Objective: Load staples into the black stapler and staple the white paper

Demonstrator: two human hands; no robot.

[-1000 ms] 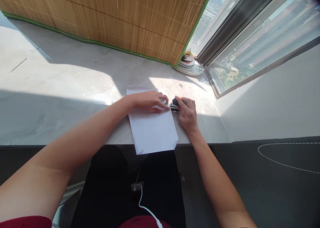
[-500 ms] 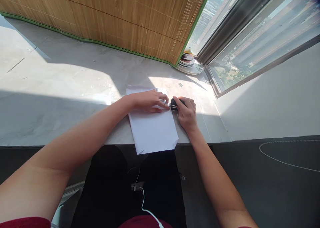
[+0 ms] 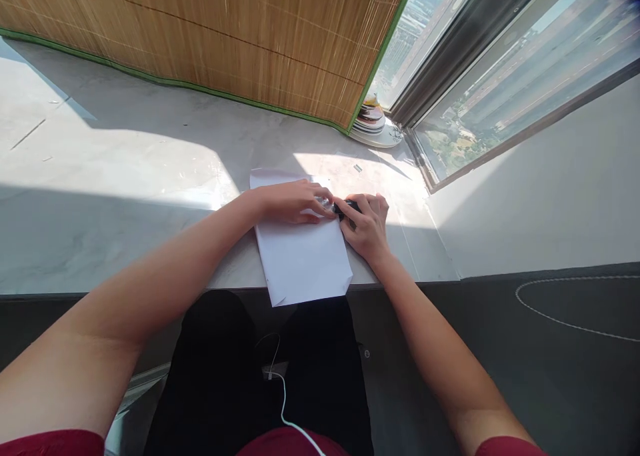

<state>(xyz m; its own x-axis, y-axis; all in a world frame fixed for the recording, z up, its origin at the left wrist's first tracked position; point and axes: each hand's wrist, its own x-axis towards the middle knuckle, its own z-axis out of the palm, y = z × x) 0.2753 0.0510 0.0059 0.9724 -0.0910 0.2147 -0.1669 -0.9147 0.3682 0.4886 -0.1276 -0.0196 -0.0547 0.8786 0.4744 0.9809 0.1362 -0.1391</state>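
A folded white sheet of paper (image 3: 306, 263) lies on the pale counter, its near end jutting past the front edge. My left hand (image 3: 300, 201) rests across its upper part, fingers spread and pressing it down. Beneath those fingertips a small clear, shiny bit (image 3: 325, 203) shows, too covered to name. At the paper's right edge my right hand (image 3: 367, 223) is closed around a small black stapler (image 3: 346, 208). The stapler's jaw end meets the edge close to my left fingertips; whether paper sits between its jaws is hidden.
A short strip of staples (image 3: 357, 168) lies on the counter (image 3: 125, 163) beyond my right hand. Stacked plates (image 3: 373, 126) stand in the corner by the window (image 3: 465, 129). A bamboo blind (image 3: 215, 36) hangs along the back, and a wall (image 3: 540, 176) rises at the right.
My right hand has moved the stapler left, up to the paper's edge, and its fingers now wrap over it more. My left hand keeps its place on the paper. The view has shifted slightly.
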